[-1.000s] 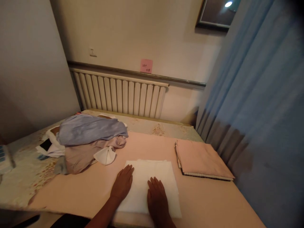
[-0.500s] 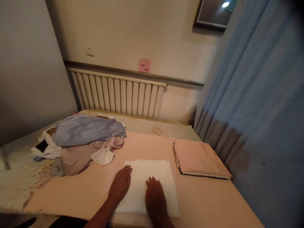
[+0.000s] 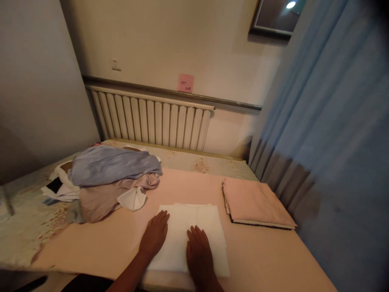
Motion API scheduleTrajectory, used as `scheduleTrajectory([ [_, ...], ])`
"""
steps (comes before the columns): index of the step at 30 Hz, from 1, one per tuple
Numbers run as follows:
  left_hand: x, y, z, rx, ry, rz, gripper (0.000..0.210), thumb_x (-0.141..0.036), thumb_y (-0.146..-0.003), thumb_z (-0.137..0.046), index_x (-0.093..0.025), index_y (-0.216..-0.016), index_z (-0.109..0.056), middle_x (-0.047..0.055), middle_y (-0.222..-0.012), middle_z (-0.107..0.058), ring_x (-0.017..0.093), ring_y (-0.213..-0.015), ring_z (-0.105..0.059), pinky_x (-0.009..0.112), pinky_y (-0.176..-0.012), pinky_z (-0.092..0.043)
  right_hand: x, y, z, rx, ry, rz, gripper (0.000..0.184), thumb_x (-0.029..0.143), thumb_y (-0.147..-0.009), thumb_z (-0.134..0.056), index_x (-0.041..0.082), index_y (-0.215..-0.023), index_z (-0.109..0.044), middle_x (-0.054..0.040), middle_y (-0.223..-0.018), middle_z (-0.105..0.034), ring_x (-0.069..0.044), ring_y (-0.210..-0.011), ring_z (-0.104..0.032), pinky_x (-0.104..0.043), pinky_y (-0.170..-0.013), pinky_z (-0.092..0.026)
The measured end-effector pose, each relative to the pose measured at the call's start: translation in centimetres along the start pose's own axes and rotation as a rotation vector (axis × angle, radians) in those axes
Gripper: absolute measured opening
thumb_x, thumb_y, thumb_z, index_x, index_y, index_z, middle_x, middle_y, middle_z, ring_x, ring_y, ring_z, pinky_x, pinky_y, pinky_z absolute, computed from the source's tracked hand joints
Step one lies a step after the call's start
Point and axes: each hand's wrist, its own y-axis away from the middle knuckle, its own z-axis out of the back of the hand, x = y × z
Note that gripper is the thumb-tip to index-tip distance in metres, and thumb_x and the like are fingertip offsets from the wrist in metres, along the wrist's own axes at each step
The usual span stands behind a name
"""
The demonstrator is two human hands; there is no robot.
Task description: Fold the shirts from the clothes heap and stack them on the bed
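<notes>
A white folded garment (image 3: 176,243) lies flat in front of me on a pink cloth (image 3: 261,259). My left hand (image 3: 155,233) rests along its left edge with the fingers stretched out. Flat on the garment, right of its middle, lies my right hand (image 3: 199,251), fingers extended toward the wall. Neither hand grips anything. Parts of the garment under both palms are hidden.
A loose heap of clothes (image 3: 114,166), blue on top, lies at the left. To the right sits a folded pink stack (image 3: 257,200) beside a blue curtain (image 3: 340,162). A radiator (image 3: 152,117) runs along the wall behind the bed.
</notes>
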Motion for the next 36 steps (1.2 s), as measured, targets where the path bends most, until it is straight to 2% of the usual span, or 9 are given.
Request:
scheduleTrajectory([
  [36, 0.15, 0.05, -0.28, 0.007, -0.038, -0.023, 0.041, -0.023, -0.092, -0.039, -0.019, -0.129, -0.057, 0.009, -0.135, -0.060, 0.024, -0.129, -0.051, 0.047, -0.106, -0.042, -0.04, -0.03, 0.12, 0.032, 0.000, -0.009, 0.040, 0.011, -0.086, -0.047, 0.019, -0.122, -0.062, -0.0074, -0.129, -0.062, -0.025, -0.127, -0.051, -0.050, -0.110, -0.038],
])
